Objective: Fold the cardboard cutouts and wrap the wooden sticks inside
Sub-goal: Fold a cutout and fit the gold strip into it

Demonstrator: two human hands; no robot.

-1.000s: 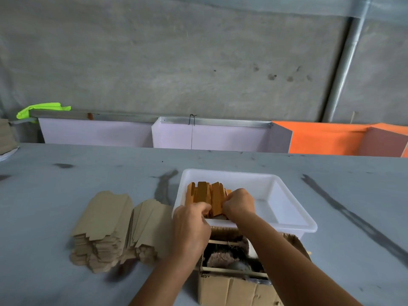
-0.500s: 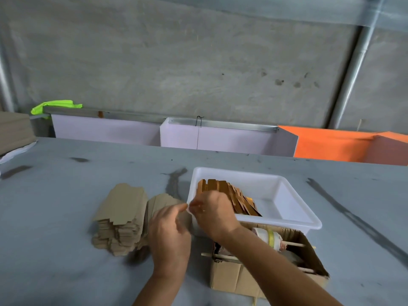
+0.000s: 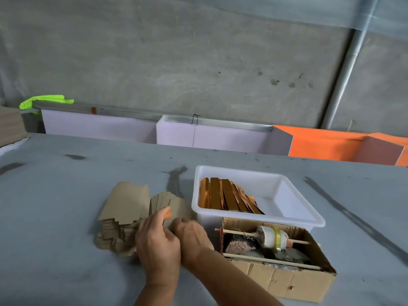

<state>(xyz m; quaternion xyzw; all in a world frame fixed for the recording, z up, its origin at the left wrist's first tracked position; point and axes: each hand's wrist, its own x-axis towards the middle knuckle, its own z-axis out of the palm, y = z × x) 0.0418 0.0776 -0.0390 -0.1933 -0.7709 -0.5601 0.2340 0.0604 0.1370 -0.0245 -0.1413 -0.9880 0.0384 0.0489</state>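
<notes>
Two stacks of brown cardboard cutouts lie on the grey table, a left stack (image 3: 125,204) and a right stack (image 3: 176,203). Both hands meet at the near edge of the right stack. My left hand (image 3: 157,241) has its fingers curled at the top cutouts, and a small orange tip shows at its fingertips. My right hand (image 3: 192,235) curls its fingers onto the same edge, beside the left hand. Orange-brown wooden sticks (image 3: 225,195) lean in a row in the left part of a white plastic tray (image 3: 287,195).
An open cardboard box (image 3: 287,279) in front of the tray holds a tape roll (image 3: 271,238) on a thin rod and some rags. White and orange panels (image 3: 220,138) stand along the table's far edge. More cardboard sits at far left (image 3: 11,124).
Both hands left the sticks in the tray and moved left and nearer, onto the right stack of cutouts. The sticks now lean over to the right. The camera view shifted.
</notes>
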